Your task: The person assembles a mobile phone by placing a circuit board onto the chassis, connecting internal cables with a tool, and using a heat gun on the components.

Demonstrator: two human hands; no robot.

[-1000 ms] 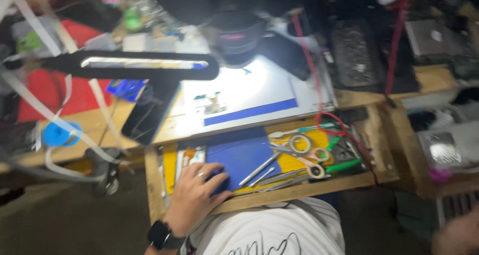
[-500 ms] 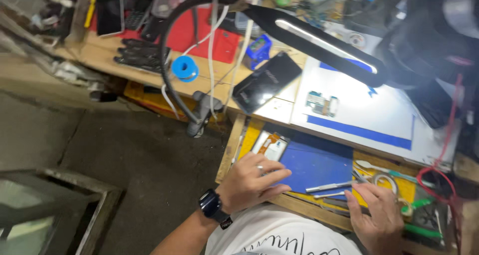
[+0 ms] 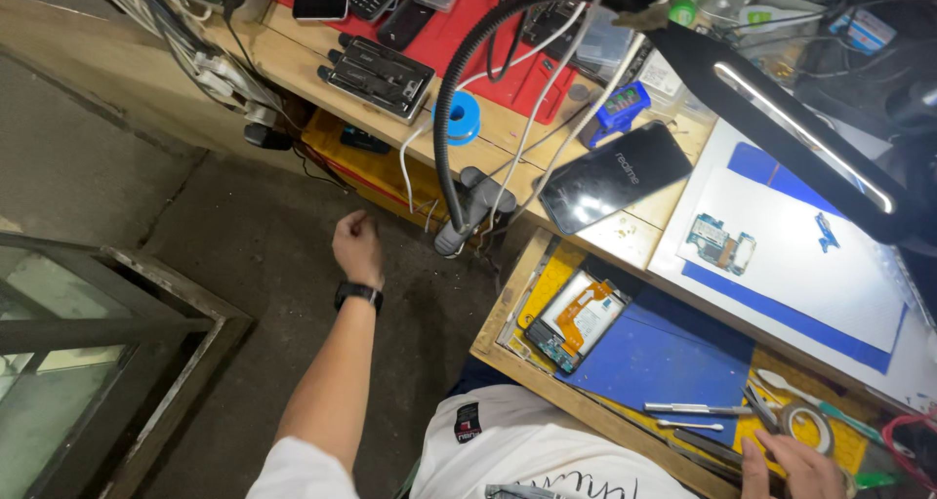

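Observation:
My left hand (image 3: pixel 358 248) reaches out to the left over the concrete floor, below the bench edge and close to a yellow box (image 3: pixel 376 170). Its fingers are curled shut and nothing shows in them; a black watch sits on the wrist. My right hand (image 3: pixel 795 466) rests at the right end of the open wooden drawer (image 3: pixel 493 333), fingers spread beside a tape roll (image 3: pixel 806 427) and metal tweezers (image 3: pixel 697 409). An opened phone (image 3: pixel 576 323) with an orange flex cable lies at the drawer's left end on a blue mat (image 3: pixel 673 360).
A black phone (image 3: pixel 615 175) and a small circuit board (image 3: pixel 720 243) lie on the bench under a black gooseneck lamp (image 3: pixel 800 138), whose clamp (image 3: pixel 468 211) grips the bench edge. A blue spool (image 3: pixel 457 119) and cables lie nearby. A glass-topped cabinet (image 3: pixel 88 353) stands at the left.
My left hand left the drawer and swung out left over the floor. The view turned left. My right hand stays in the drawer's right end.

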